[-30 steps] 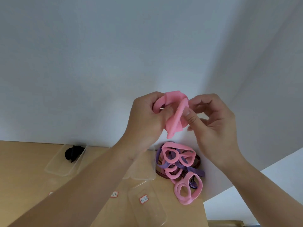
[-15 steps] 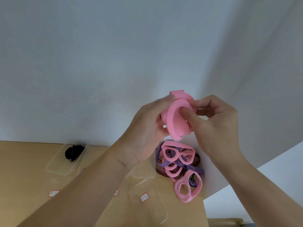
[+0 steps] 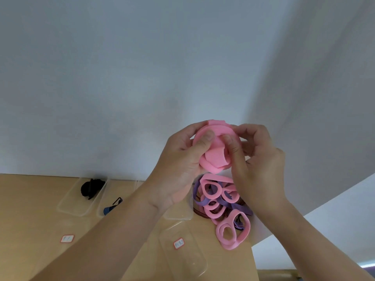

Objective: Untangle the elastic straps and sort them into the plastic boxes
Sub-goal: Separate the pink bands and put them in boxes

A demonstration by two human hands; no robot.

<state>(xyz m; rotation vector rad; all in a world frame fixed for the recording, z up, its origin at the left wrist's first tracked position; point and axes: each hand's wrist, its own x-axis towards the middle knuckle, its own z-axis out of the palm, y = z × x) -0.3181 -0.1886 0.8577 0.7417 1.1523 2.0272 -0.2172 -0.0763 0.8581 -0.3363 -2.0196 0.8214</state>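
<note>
Both hands up over the table (image 3: 30, 199), close together: left hand (image 3: 180, 169) and right hand (image 3: 257, 165) each pinch the rolled pink strap (image 3: 213, 159), thumbs pressed on it. Below lies the tangled pile (image 3: 221, 205); clear boxes (image 3: 182, 258) sit beside it.

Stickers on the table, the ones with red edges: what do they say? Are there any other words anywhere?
Left sticker on the table: too blurred to read.
Right sticker, at the near clear plastic box: dark marks, too small to read.
No other words or numbers show.
</note>
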